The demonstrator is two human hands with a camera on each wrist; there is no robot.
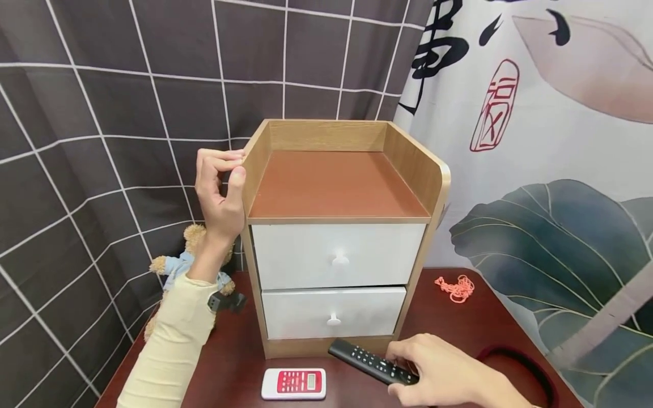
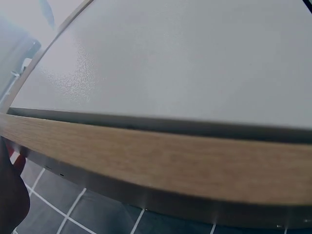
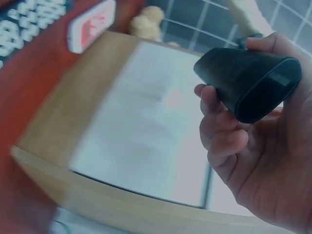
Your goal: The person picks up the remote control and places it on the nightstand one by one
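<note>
A wooden cabinet (image 1: 335, 345) with two white drawers, an upper one (image 1: 296, 255) and a lower one (image 1: 296, 314), stands in the middle of the head view. At its left side panel, my left hand (image 1: 219, 198) touches the outer face near the top, fingers bent, no fingertips showing on the inner side. My right hand (image 1: 444, 368) grips the lower right end of a black remote control (image 1: 364, 360), tilted in front of the cabinet's base. In the right wrist view the remote (image 3: 234, 73) shows end-on between thumb and fingers. Both drawers look pushed in.
A white and red calculator (image 1: 267, 385) lies before the cabinet. Behind my left forearm sits a teddy bear (image 1: 176, 265). Orange string (image 1: 456, 289) and a dark red loop (image 1: 535, 368) are on the right. Pale-keyed dark thing (image 3: 29, 27) shows in the right wrist view.
</note>
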